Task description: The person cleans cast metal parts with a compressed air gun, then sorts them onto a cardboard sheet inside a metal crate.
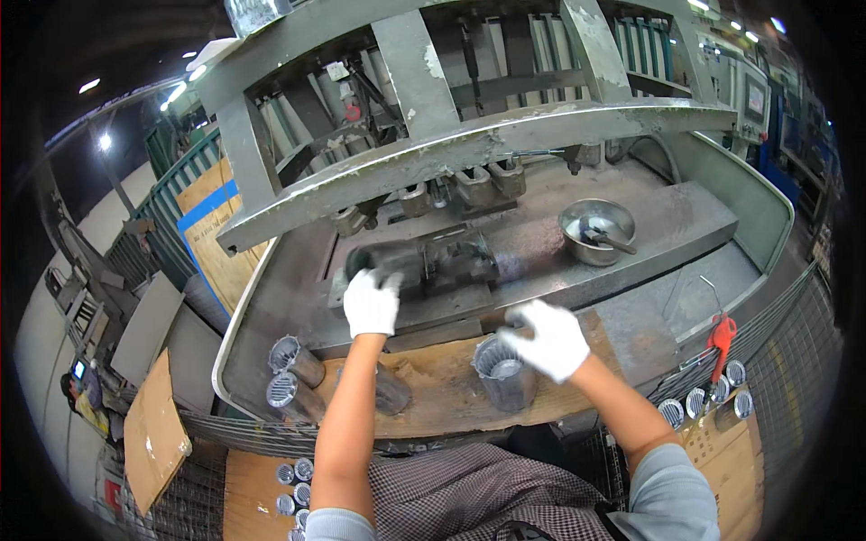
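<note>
My left hand (371, 305), in a white glove, is at the near left edge of a dark metal fixture (433, 263) on the machine bed. Motion smears its fingers; a dark rounded shape shows just beyond them, and whether they grip it I cannot tell. Over the rim of a grey finned metal cylinder (507, 383) hovers my right hand (548, 343), also gloved, fingers apart and curved with nothing visible in them. The cylinder stands upright on a brown board (437, 417). Another cylinder (390, 393) is partly behind my left forearm; two more cylinders (295, 397) stand farther left.
A steel bowl (597, 219) with a handled tool inside rests on the bed's right. Across the top runs a heavy machine frame (487, 135) with clamps below it. A red-handled tool (722, 335) hangs at right. Several finned cylinders (695, 402) stand low at right, others low at left.
</note>
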A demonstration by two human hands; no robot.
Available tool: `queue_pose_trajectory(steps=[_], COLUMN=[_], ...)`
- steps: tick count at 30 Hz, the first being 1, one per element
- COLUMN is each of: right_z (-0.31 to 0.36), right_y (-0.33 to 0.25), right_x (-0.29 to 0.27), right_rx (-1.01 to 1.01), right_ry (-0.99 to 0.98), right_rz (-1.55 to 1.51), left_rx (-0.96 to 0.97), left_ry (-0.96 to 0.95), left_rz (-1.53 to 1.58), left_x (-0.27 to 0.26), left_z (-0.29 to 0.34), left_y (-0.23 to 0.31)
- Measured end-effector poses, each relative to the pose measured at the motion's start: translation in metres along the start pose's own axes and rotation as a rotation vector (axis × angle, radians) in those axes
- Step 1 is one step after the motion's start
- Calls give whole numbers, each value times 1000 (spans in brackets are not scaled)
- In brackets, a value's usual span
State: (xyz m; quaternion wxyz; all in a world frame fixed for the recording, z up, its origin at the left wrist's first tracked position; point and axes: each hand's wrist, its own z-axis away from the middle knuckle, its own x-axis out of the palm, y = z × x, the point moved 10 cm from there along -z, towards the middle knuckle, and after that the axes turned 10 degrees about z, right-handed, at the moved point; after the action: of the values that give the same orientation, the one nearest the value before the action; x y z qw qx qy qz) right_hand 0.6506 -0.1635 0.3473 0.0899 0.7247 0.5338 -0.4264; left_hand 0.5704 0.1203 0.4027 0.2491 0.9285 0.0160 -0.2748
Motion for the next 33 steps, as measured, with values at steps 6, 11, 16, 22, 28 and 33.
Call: queue_pose_trajectory(steps=[6, 11, 16, 22, 28, 33], right_z=[-82, -114, -132, -131, -113, -33], right_y=[12, 25, 36, 41, 35, 46], right_x=[79, 129, 129, 127, 109, 5], right_rx=[23, 105, 131, 122, 120, 156], right_ry=[-252, -350, -267, -253, -204, -71], right_rz=[163, 193, 222, 256, 204, 24], left_rx=[424, 493, 142, -386, -277, -629], left_ry=[-229, -29, -338, -825, -662, -305], left_rz=[-271, -164, -126, -507, -355, 381], left_x=[44, 46, -1, -44, -24, -57], left_z=[11, -3, 1, 97, 134, 153], left_y=[103, 110, 66, -44, -66, -135])
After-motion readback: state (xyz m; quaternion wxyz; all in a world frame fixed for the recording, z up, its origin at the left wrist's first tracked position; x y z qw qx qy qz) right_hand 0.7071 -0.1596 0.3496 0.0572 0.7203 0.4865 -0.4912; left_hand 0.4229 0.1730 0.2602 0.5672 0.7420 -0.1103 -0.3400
